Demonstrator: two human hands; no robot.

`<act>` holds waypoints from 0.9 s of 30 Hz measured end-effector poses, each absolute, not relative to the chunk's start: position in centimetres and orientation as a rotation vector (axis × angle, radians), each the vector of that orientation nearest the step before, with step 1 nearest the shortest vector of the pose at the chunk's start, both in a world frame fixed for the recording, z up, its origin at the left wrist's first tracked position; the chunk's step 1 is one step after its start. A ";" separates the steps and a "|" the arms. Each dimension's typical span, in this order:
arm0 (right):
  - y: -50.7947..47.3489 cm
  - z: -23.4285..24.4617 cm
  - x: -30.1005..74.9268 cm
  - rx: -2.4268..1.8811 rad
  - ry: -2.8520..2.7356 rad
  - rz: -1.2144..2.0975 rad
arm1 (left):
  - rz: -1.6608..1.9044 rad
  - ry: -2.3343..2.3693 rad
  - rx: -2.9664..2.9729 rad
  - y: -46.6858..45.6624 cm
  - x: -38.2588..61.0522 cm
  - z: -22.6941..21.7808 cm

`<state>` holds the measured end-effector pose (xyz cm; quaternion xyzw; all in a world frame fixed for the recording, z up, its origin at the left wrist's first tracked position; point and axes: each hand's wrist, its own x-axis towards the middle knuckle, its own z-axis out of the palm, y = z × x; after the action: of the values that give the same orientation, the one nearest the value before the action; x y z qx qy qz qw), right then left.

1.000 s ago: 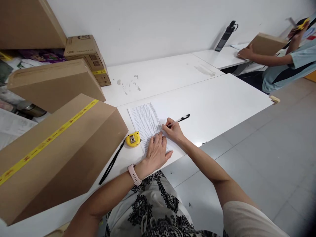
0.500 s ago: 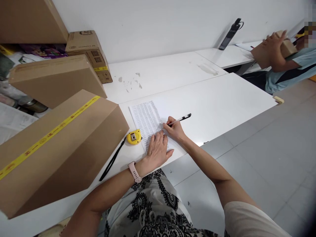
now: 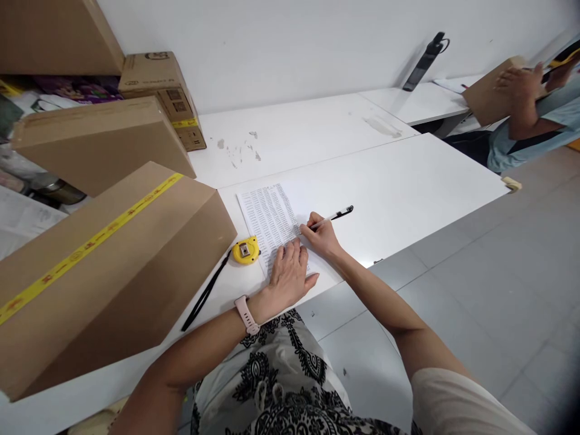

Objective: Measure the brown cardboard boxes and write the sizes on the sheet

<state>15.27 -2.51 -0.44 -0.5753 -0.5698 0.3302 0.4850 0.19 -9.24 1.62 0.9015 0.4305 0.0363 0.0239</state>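
Note:
A printed sheet of paper (image 3: pixel 267 211) with dense columns of small text lies on the white table. My left hand (image 3: pixel 289 272) rests flat on its lower part, fingers stretched out. My right hand (image 3: pixel 321 235) is closed around a pen (image 3: pixel 339 214) with a white and black barrel, at the right edge of the sheet; the pen's tip is hidden by my fingers. Left of the paper sits a yellow tape measure (image 3: pixel 245 250), its black wrist strap (image 3: pixel 206 296) trailing toward the table's front edge.
A large cardboard box (image 3: pixel 118 272) with yellow tape stands at my left. More boxes (image 3: pixel 104 133) are stacked behind it. A dark bottle (image 3: pixel 423 63) stands at the far right on the white table (image 3: pixel 385 187). Beyond, another person (image 3: pixel 525 109) handles a cardboard box (image 3: pixel 489 90).
My left hand stays flat on the paper, and my right hand and pen have barely shifted. At the far right, the other person's hands and box have moved slightly.

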 end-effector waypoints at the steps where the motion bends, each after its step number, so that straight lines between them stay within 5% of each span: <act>1: -2.5 -0.5 15.3 -1.403 -1.381 0.798 | 0.110 1.327 2.790 -9.2 0.2 1.7; 27: -2.4 -0.1 15.2 -1.426 -1.362 0.775 | 0.128 1.311 2.768 -9.2 0.2 1.5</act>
<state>15.18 -2.45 -0.10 -0.5869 -0.5605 0.3188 0.4896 0.16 -9.19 1.49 0.9023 0.4273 0.0416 0.0384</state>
